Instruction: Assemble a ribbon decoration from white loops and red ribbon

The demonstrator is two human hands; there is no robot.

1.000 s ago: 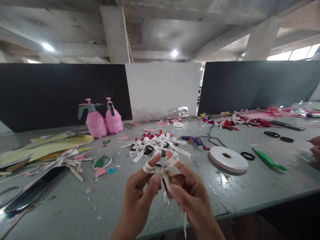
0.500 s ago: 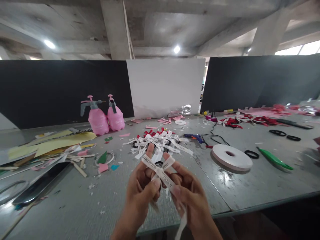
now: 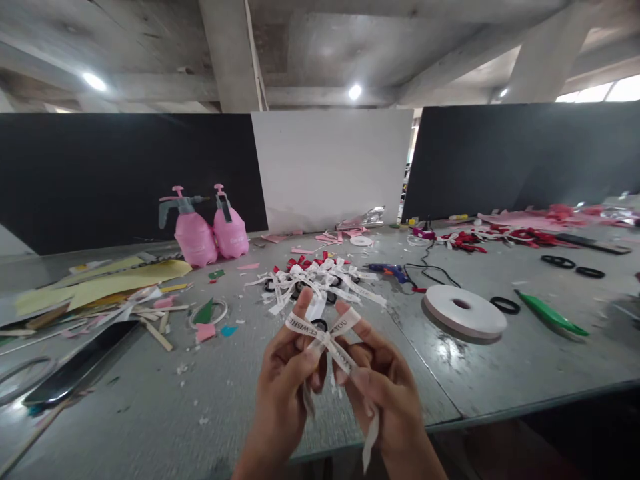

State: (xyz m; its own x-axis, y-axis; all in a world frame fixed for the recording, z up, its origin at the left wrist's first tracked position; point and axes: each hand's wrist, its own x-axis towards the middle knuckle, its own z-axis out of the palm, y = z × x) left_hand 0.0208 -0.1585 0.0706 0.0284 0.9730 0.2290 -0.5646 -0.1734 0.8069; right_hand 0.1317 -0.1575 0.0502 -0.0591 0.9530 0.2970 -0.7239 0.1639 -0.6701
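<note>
Counting 1 held bow point(image 3: 327, 339), 2 pink spray bottles point(image 3: 196, 240), 1 blue glue gun point(image 3: 393, 271), 1 large white roll point(image 3: 465, 312).

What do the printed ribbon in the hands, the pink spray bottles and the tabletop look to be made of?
Printed ribbon: thin, smooth fabric, perhaps satin; it curves into soft loops. Pink spray bottles: probably moulded plastic, given their smooth, evenly coloured bodies. Tabletop: grey and semi-glossy, reflecting light; coated board or metal, I can't tell which.

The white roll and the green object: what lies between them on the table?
In the head view, one black ring lies between the white roll and the green object.
</note>
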